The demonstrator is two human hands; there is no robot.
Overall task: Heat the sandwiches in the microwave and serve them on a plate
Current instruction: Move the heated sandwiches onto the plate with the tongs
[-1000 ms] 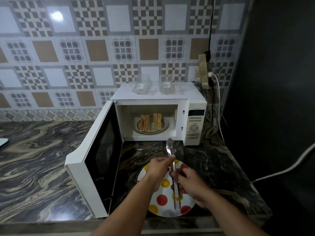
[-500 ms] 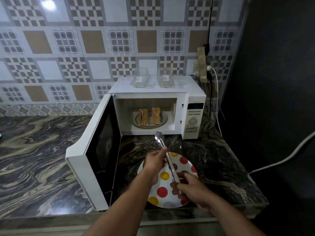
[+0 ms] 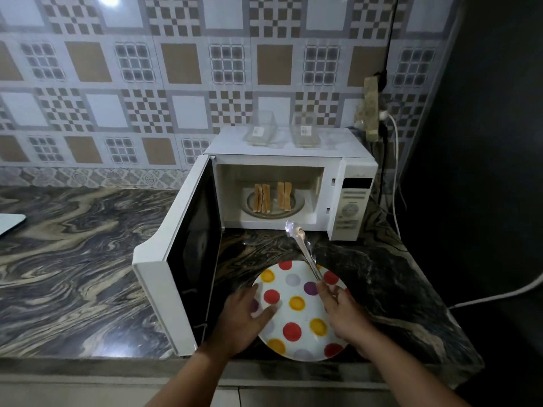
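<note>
The white microwave (image 3: 349,183) stands open, its door (image 3: 188,254) swung out to the left. Two sandwiches (image 3: 262,198) (image 3: 284,195) stand upright on the glass turntable inside. A white plate (image 3: 296,284) with coloured dots lies on the counter in front. My right hand (image 3: 343,312) grips the handle end of metal tongs (image 3: 302,245), whose tips point toward the microwave opening. My left hand (image 3: 242,318) rests on the plate's left edge, fingers relaxed, holding nothing.
Two clear plastic containers (image 3: 260,129) (image 3: 305,127) sit on top of the microwave. A wall socket with cables (image 3: 371,110) hangs behind it on the right. A dark wall bounds the right side. The marble counter (image 3: 73,259) stretches left, with a white object (image 3: 10,223) at its edge.
My left hand has let go of the tongs and dropped to the plate's left edge. My right hand alone now holds the tongs, tips nearer the microwave opening.
</note>
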